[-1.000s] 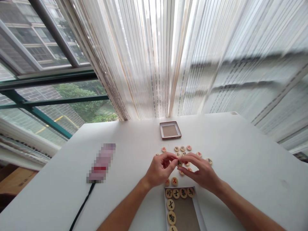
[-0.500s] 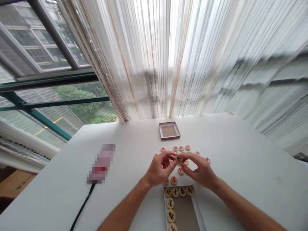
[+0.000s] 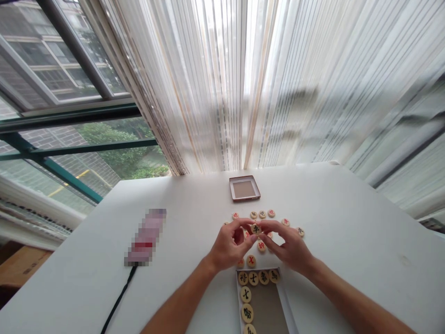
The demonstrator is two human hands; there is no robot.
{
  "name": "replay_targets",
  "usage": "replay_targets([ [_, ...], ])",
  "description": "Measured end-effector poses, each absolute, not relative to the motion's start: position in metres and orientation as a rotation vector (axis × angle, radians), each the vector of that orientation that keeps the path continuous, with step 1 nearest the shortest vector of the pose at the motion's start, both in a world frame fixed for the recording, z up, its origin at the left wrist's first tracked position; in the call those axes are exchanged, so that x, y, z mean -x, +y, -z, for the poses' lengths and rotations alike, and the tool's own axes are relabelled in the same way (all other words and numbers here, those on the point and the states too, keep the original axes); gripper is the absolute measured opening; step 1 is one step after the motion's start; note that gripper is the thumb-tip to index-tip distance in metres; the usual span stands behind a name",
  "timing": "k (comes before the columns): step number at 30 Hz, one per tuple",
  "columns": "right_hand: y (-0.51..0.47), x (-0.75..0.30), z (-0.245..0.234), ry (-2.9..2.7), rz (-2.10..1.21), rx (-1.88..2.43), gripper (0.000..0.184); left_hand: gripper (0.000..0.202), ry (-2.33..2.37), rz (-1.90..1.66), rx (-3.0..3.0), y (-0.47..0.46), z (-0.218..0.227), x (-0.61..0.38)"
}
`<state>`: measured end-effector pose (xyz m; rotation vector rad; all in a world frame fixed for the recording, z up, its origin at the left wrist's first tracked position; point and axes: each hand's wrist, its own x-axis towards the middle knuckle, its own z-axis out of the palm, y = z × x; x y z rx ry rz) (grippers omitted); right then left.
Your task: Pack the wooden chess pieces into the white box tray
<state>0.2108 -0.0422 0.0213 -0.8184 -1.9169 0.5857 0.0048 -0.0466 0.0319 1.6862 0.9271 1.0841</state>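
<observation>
Between the fingertips of my left hand (image 3: 231, 243) and my right hand (image 3: 290, 243) is a round wooden Chinese chess piece (image 3: 256, 229) with a black character facing me. Both hands pinch it above the table. Loose pieces with red and black characters lie beyond and below the hands, among them a red one (image 3: 262, 246) and a black one at the right (image 3: 299, 231); some are partly hidden by my fingers. Nearer to me, an open box (image 3: 285, 301) holds black-character pieces in a row along its far side and a column down its left side.
The box lid (image 3: 244, 199) lies inside-up farther back on the white table (image 3: 194, 204). At the left is a blurred-out pinkish object (image 3: 148, 236) with a black cable (image 3: 120, 297). A string curtain (image 3: 222, 93) and a window stand behind the table.
The held piece has turned so that its character stands upright and faces me more squarely. My hands have stayed in nearly the same place.
</observation>
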Motion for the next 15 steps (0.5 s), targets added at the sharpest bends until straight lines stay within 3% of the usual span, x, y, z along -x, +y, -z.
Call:
replay_targets([
  [9, -0.0429, -0.2123, -0.0308, -1.943, -0.576, 0.828, 0.023, 0.031, 1.004, -1.126, -1.835, -0.0473, -0.0298, -0.0034],
  [15, -0.0435, -0.2108, -0.0305, -1.894, -0.753, 0.841, 0.017, 0.031, 1.044, -1.135, -1.857, -0.0479, -0.0258, -0.0040],
])
